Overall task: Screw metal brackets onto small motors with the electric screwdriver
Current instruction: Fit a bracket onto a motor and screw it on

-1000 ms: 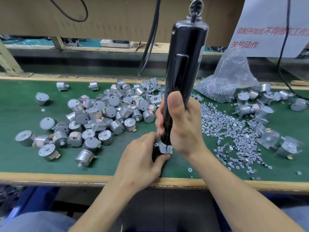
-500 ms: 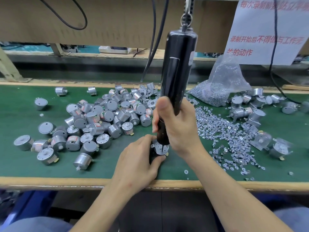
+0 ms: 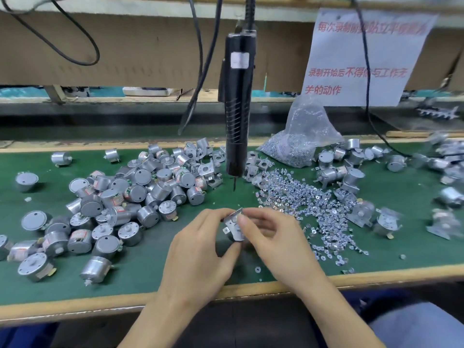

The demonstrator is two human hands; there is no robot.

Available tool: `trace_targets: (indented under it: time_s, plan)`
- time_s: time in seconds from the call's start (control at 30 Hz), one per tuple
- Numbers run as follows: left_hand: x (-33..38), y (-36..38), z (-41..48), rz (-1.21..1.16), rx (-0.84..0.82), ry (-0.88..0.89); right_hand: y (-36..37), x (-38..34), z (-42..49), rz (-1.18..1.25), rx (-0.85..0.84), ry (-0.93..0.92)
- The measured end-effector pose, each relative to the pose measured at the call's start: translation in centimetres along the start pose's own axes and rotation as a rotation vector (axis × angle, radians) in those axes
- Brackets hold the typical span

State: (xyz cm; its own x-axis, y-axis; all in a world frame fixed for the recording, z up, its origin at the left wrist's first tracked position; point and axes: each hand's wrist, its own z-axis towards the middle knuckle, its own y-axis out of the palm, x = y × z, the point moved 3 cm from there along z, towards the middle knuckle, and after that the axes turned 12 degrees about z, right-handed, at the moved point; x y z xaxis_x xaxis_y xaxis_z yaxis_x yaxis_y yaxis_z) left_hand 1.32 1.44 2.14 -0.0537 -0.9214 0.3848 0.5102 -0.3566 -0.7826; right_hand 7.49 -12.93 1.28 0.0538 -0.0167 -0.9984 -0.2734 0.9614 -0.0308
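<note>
at lower centre, left hand (image 3: 198, 249) and right hand (image 3: 273, 243) both pinch, fingers curled, a small silver motor with metal bracket (image 3: 234, 228).

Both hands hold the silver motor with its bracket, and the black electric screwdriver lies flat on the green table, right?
No: head view shows the black electric screwdriver hanging upright above the green table. The left hand and right hand do hold the bracketed silver motor.

Even overhead light, blurred right edge

Bracketed silver motor (image 3: 234, 231) held aloft, black electric screwdriver (image 3: 237, 109) hanging upright behind it
</note>
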Motion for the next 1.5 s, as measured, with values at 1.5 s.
trace_targets:
  time_s: [1.5]
  plan:
    - [-6.5,-0.8,1.1,0.588,-0.042,-0.210,5.5,-6.4,10.8,0.313,-0.118,-0.399]
